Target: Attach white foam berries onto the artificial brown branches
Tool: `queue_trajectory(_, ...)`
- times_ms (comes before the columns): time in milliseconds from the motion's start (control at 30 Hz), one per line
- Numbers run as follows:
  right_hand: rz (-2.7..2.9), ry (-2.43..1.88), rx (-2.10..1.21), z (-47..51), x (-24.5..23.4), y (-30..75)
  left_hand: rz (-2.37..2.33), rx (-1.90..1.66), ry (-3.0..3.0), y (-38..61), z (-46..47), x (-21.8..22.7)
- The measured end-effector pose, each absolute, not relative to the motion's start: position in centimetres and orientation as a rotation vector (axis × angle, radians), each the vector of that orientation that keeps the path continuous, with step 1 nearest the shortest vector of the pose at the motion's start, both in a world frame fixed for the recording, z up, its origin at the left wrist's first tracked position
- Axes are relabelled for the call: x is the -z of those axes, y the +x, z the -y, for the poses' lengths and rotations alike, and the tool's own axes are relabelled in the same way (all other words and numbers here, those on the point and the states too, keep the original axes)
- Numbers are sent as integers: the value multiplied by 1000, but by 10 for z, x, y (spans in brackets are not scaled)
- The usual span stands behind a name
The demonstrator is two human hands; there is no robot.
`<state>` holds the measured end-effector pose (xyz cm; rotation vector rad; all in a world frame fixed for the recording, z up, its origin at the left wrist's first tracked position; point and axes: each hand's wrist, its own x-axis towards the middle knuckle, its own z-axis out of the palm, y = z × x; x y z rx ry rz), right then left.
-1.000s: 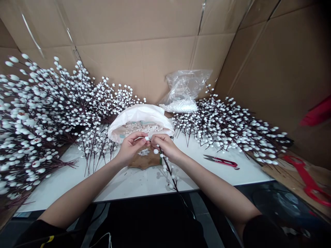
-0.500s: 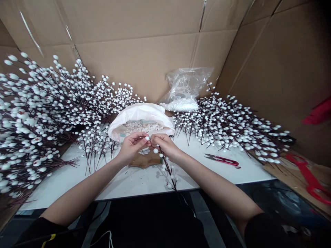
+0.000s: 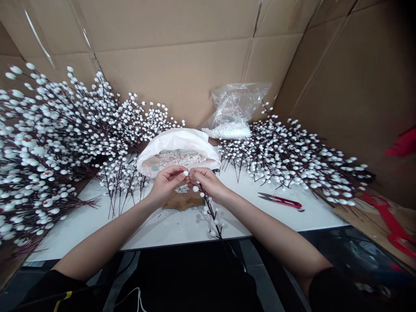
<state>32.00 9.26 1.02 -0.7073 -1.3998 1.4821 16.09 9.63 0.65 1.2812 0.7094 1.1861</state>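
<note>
My left hand [image 3: 166, 183] pinches a small white bead [image 3: 185, 173] at its fingertips. My right hand [image 3: 208, 184] is closed round a dark twig branch [image 3: 212, 215] that carries white beads and hangs down over the table's front edge. The two hands meet above a brown patch [image 3: 182, 202] on the white table [image 3: 162, 227]. Just behind them an open white bag [image 3: 178, 149] holds loose white beads.
Large heaps of beaded branches lie at the left [image 3: 48, 143] and at the right [image 3: 292, 160]. A clear plastic bag of beads [image 3: 232, 117] stands at the back. Red snips [image 3: 281, 201] lie right of my hands. Cardboard walls surround the table; a red tool [image 3: 390, 223] lies far right.
Both hands stay together in the same grip; the view has shifted slightly, nothing else moved.
</note>
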Motion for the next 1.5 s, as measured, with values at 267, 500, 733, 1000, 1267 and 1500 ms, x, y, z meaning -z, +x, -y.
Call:
queue_trajectory(267,1382,-692,-1512,-92,-11,320,-705,-1190,1279,160,-97,-6)
queue_trajectory(500,1313,-695,-1543,-91,-11,322,-642,-1203,1169,166,-94,-4)
queue_trajectory(733,1359,-725,-1523,-93,-10,323,-606,-1197,1123,165,-95,-2)
queue_trajectory(1000,1384,-722,-1496,-92,-8,320,-671,-1208,1162,163,-96,-2)
queue_trajectory(1267,1377,-724,-1510,-91,-8,318,-690,-1217,1199,163,-95,-2)
queue_trajectory(1500,1375,-734,-1505,-91,-9,318,-692,-1220,1208,162,-98,3)
